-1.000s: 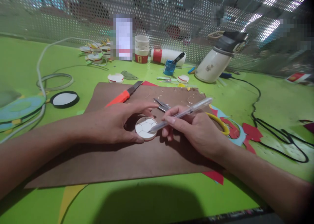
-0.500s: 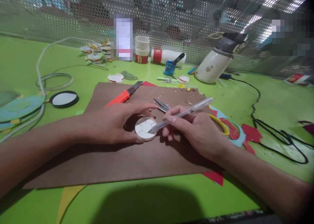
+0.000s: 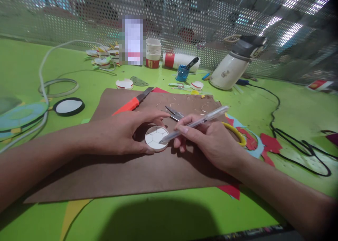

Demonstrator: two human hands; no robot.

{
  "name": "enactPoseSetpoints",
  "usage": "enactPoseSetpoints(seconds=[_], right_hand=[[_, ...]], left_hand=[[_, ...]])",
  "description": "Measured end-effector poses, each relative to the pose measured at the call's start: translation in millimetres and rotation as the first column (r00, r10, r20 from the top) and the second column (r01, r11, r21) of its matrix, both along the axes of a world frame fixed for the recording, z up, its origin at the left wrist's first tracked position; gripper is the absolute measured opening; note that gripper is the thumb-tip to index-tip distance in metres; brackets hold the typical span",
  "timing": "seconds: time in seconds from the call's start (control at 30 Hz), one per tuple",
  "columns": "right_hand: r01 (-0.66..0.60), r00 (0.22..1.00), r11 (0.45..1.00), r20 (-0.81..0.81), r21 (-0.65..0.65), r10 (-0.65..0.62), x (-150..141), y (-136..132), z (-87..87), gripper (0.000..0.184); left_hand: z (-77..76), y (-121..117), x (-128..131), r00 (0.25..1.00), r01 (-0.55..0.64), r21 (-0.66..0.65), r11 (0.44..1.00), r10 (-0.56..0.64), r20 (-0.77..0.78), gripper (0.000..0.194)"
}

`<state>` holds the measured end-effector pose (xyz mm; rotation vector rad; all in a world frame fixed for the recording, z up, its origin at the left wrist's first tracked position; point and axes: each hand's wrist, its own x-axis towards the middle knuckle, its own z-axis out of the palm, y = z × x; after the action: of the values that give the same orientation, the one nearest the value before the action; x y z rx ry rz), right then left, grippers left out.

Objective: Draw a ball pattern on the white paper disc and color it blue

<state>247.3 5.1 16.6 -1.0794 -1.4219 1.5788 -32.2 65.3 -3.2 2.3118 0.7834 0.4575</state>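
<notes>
A small white disc [image 3: 154,136] with dark lines in a football pattern rests on the brown board [image 3: 148,174]. My left hand [image 3: 129,132] curves around its left side, thumb at the lower edge and fingers behind, holding it. Between the thumb and fingers of my right hand [image 3: 203,137] is a clear-barrelled pen [image 3: 202,120], its tip on the disc's face near the middle. Scissors [image 3: 236,132] with yellow handles lie partly under my right hand, blades showing behind it. An orange utility knife [image 3: 129,104] lies beyond my left hand.
Behind stand paper cups [image 3: 153,54], a blue paint jar [image 3: 182,73] holding a marker, and a white bottle [image 3: 228,67]. Red paper scraps [image 3: 270,142] and a black cord [image 3: 295,147] lie right. A black-rimmed disc [image 3: 69,106] and pale cable [image 3: 42,68] are left.
Hardly anything differs. My right hand and the pen have shifted very slightly left, the tip staying on the disc.
</notes>
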Motion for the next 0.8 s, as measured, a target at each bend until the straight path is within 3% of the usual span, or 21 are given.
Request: enactPoseSetpoints(seconds=[0.2,0.57,0.8], right_hand=[[0.004,0.999,1.0,0.035,-0.007,-0.004,0.2,-0.6,1.5,0.023],[-0.029,0.999,1.0,0.038,0.01,0.029,2.4,0.5,-0.4,0.026],[-0.033,0.997,0.999,0.072,0.018,0.032,1.2,0.0,1.2,0.028]], left_hand=[[1.7,-2.4,-0.1,1.0,0.009,-0.039,0.999,-0.009,0.014,0.083],[1.1,-0.4,-1.8,1.0,0.025,0.014,1.0,-0.025,0.015,0.084],[6.5,-1.2,3.7,0.999,0.042,-0.014,0.999,-0.042,0.032,0.073]])
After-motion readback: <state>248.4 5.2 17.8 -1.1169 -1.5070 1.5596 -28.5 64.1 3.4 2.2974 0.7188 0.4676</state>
